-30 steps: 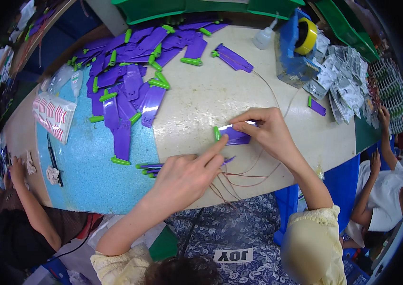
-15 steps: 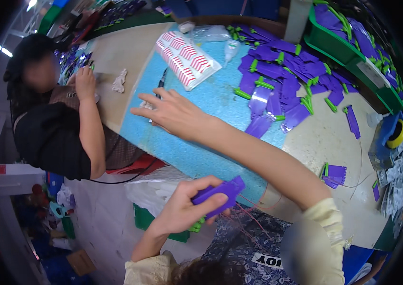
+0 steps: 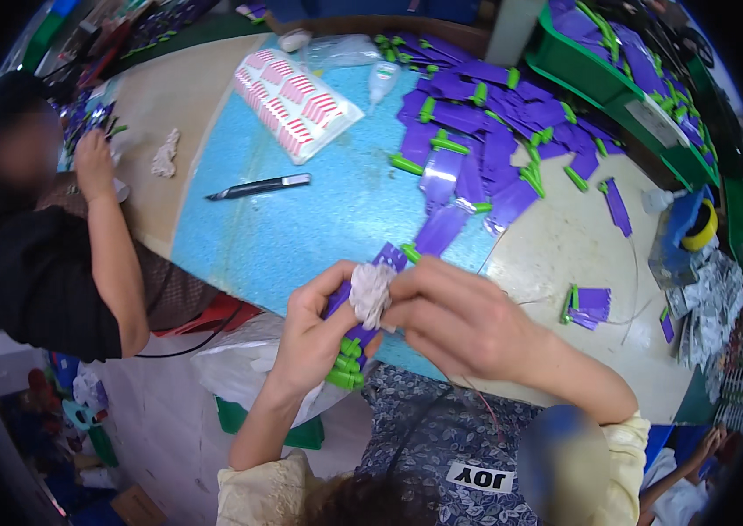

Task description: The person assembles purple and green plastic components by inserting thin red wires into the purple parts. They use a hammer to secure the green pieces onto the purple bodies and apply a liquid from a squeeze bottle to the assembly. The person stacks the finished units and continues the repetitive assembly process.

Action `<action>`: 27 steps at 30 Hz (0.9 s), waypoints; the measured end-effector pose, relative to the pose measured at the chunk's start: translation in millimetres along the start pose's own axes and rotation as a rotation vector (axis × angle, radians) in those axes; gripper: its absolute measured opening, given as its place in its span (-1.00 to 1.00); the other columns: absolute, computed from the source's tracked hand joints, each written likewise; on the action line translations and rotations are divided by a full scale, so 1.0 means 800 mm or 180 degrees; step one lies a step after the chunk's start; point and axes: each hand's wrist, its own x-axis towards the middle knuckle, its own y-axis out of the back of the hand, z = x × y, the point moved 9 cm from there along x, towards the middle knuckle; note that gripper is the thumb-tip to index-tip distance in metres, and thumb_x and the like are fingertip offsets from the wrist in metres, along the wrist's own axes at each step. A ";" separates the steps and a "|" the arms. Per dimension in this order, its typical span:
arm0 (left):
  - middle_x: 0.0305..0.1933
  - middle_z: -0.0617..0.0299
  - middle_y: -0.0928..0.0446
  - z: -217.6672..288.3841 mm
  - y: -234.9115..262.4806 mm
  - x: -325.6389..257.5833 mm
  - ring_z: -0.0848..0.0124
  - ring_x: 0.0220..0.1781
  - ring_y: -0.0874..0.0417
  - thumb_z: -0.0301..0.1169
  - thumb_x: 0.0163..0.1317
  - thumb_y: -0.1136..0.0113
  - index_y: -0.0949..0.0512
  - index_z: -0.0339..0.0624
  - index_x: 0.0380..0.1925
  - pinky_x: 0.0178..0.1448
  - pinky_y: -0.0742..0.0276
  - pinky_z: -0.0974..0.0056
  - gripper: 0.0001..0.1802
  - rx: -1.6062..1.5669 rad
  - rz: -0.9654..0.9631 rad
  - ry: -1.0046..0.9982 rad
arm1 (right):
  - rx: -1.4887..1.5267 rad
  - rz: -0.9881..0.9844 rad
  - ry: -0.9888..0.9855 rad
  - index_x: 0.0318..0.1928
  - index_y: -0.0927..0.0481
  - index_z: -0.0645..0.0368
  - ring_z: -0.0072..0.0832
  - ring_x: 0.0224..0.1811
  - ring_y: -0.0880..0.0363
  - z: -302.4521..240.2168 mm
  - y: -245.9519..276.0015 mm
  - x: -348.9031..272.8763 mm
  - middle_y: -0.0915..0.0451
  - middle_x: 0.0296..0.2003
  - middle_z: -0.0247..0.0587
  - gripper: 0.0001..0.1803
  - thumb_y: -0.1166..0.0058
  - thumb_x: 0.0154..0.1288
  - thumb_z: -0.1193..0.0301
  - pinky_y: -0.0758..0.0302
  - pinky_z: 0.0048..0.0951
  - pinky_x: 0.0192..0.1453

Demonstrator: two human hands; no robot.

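The left hand (image 3: 310, 337) pinches a stack of purple strips (image 3: 356, 329) over the table (image 3: 301, 237) edge; the right hand (image 3: 455, 320) presses a white wad (image 3: 371, 294) onto it, apparently wiping, which calls for a steady grip.

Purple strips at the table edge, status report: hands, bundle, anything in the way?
Left hand grips purple bundle, green ends down. Right hand presses white wad onto it. Black knife on blue mat, apart from hands.
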 end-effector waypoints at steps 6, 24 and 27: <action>-0.37 0.17 -0.67 -0.003 -0.019 0.004 0.58 -0.54 -0.55 -0.41 0.44 -0.12 -0.54 -0.34 -0.11 -0.45 -0.44 0.44 -0.81 0.0540 -0.0148 0.0237 | -0.1140 0.0315 -0.0731 -0.25 -0.64 0.27 -0.21 -0.25 -0.63 0.096 0.056 -0.032 -0.57 -0.25 -0.11 -0.79 -0.22 0.04 0.69 -0.58 -0.27 -0.15; -0.37 -0.01 -0.61 -0.041 -0.236 0.053 -0.04 -0.45 -0.62 -0.39 0.29 -0.19 -0.54 -0.20 -0.13 -0.39 -0.46 -0.02 -0.81 0.4223 -0.1871 -0.1202 | -0.1531 0.0583 -0.2650 -0.06 -0.63 0.26 -0.20 -0.08 -0.54 0.064 0.199 -0.270 -0.54 -0.23 -0.14 -0.63 -0.32 0.06 0.58 -0.52 -0.24 0.03; -0.37 0.02 -0.62 -0.039 -0.245 0.041 0.00 -0.46 -0.62 -0.39 0.29 -0.21 -0.56 -0.19 -0.13 -0.40 -0.50 0.02 -0.81 0.4031 -0.2235 -0.1292 | -0.1315 0.0967 -0.2536 -0.09 -0.66 0.23 -0.25 -0.12 -0.56 0.051 0.212 -0.265 -0.52 -0.27 -0.16 -0.64 -0.35 0.03 0.57 -0.56 -0.27 -0.09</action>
